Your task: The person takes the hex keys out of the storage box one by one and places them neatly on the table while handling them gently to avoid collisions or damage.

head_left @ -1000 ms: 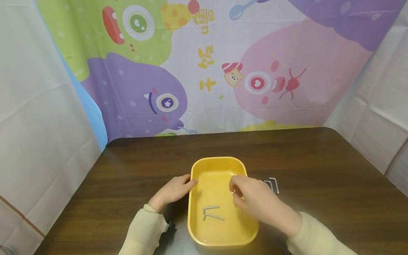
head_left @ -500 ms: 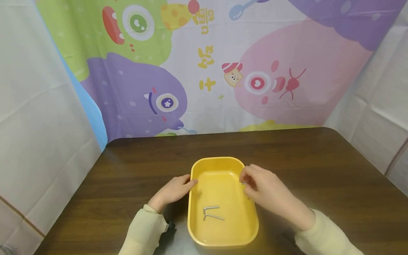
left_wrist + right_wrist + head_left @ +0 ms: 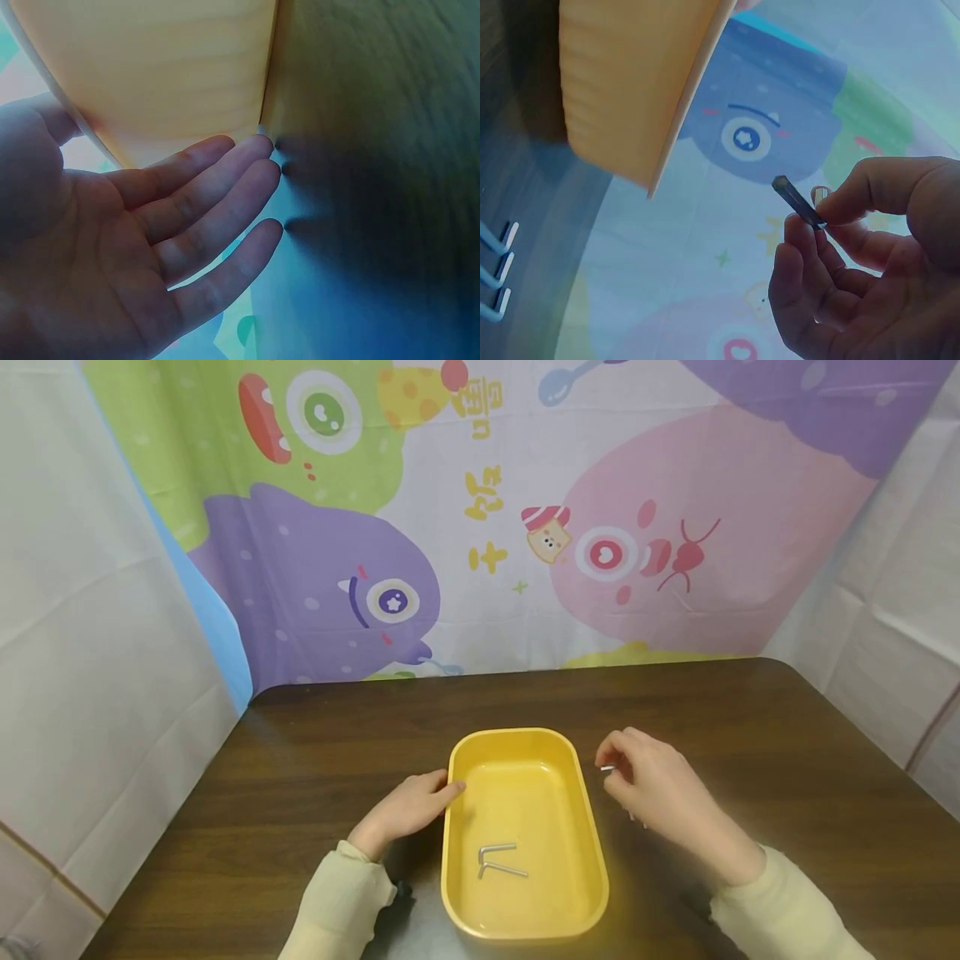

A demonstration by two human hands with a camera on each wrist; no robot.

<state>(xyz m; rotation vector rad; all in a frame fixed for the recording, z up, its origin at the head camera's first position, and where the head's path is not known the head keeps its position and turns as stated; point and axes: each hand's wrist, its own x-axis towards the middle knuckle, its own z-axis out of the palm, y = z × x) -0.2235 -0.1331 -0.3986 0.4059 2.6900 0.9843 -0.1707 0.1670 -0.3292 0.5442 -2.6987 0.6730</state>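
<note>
My right hand (image 3: 663, 789) is raised over the table, to the right of a yellow plastic bin (image 3: 596, 827). Between thumb and fingertips it pinches a metal hex key (image 3: 799, 202); one hexagonal end sticks out and the rest is hidden by the fingers. My left hand (image 3: 408, 810) holds the bin's left wall, thumb over the rim and fingers along the outside, as the left wrist view shows. Inside the bin, near its front, lie two L-shaped hex keys, an upper one (image 3: 498, 847) and a lower one (image 3: 506, 870).
More hex keys (image 3: 505, 266) lie side by side on the dark wooden table (image 3: 360, 718), mostly hidden behind my right hand in the head view. A cartoon-print curtain (image 3: 487, 610) hangs behind the table, and pale cloth (image 3: 892, 593) hangs at the sides.
My right hand has moved from over the bin, out across its right rim and away to the right, still pinching a hex key. The left hand, the bin and the keys in it stay put.
</note>
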